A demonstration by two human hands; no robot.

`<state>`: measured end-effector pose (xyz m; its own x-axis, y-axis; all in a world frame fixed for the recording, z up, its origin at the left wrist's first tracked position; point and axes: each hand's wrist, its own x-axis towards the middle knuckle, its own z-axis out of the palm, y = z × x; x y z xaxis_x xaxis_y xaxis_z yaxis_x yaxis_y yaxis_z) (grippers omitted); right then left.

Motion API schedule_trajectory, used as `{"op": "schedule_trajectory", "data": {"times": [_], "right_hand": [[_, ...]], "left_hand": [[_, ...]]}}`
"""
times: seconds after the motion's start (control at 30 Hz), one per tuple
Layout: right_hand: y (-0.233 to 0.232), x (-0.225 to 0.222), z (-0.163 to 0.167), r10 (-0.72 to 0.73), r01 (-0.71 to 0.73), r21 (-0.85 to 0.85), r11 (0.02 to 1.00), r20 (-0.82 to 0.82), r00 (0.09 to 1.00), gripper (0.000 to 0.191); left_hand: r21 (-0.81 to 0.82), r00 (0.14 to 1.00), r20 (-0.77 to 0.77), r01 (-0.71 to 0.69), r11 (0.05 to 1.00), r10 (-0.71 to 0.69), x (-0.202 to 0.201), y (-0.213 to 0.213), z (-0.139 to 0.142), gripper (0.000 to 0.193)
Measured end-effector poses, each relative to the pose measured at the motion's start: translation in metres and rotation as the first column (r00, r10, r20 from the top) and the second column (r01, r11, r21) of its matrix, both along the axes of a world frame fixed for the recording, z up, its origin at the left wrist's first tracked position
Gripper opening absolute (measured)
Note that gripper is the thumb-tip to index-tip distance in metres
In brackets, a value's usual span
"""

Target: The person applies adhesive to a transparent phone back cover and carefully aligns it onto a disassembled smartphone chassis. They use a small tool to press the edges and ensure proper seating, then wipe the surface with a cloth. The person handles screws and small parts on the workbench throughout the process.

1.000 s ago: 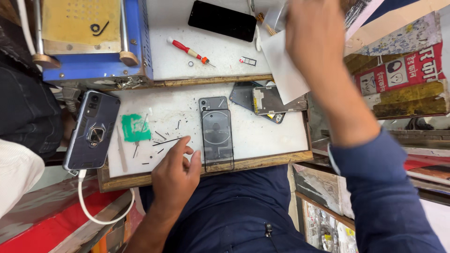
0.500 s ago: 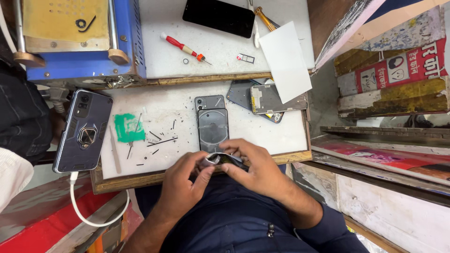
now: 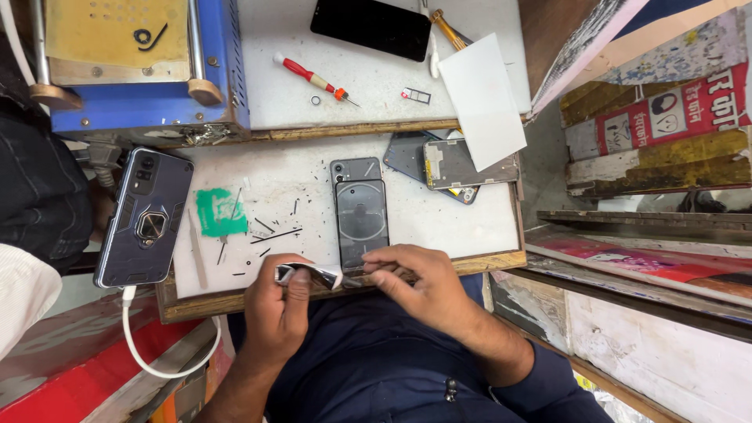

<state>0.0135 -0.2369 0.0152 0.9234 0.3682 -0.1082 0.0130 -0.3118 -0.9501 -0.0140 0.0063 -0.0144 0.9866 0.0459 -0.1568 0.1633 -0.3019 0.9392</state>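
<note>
My left hand (image 3: 278, 301) pinches a small crumpled piece of shiny film or foil (image 3: 313, 274) at the near edge of the white work board (image 3: 439, 219). My right hand (image 3: 415, 282) grips the other end of that film, fingers curled. Just beyond the hands a dark grey phone (image 3: 360, 219) lies back-up on the board, stacked over a second dark phone back whose camera end shows above it.
A phone in a ring-holder case (image 3: 145, 215) lies at left with a white cable. Farther off are a red-handled screwdriver (image 3: 313, 78), a black phone (image 3: 370, 27), a white sheet (image 3: 482, 98), phone parts (image 3: 454, 164), a green patch (image 3: 219, 211) and a blue machine (image 3: 141, 63).
My right hand came down from the upper right to the board's near edge and joined the left hand on the shiny film. The hands have since spread slightly apart along it.
</note>
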Motion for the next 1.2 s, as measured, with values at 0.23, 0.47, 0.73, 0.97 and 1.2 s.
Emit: {"op": "schedule_trajectory", "data": {"times": [0.23, 0.47, 0.73, 0.97, 1.2], "right_hand": [[-0.001, 0.025, 0.001, -0.206, 0.271, -0.336, 0.902, 0.218, 0.954, 0.034], [0.009, 0.062, 0.007, 0.037, 0.242, -0.412, 0.878, 0.564, 0.825, 0.034], [0.017, 0.110, -0.007, 0.370, 0.067, -0.688, 0.723, 0.467, 0.803, 0.048], [0.016, 0.111, -0.007, 0.395, 0.073, -0.703, 0.708, 0.479, 0.784, 0.040], [0.016, 0.116, -0.005, 0.431, 0.058, -0.715, 0.697, 0.482, 0.763, 0.039]], "left_hand": [[-0.226, 0.979, 0.192, 0.106, 0.968, -0.062, 0.009, 0.003, -0.003, 0.016], [-0.188, 0.988, 0.127, 0.110, 0.976, -0.087, 0.020, -0.014, -0.018, 0.016], [-0.203, 0.992, 0.101, 0.095, 0.975, -0.076, 0.017, -0.012, -0.027, 0.016], [-0.227, 0.984, 0.151, 0.131, 0.965, -0.098, 0.019, -0.011, -0.027, 0.017], [-0.163, 0.993, 0.079, 0.104, 0.981, -0.092, 0.017, -0.012, -0.027, 0.016]]}}
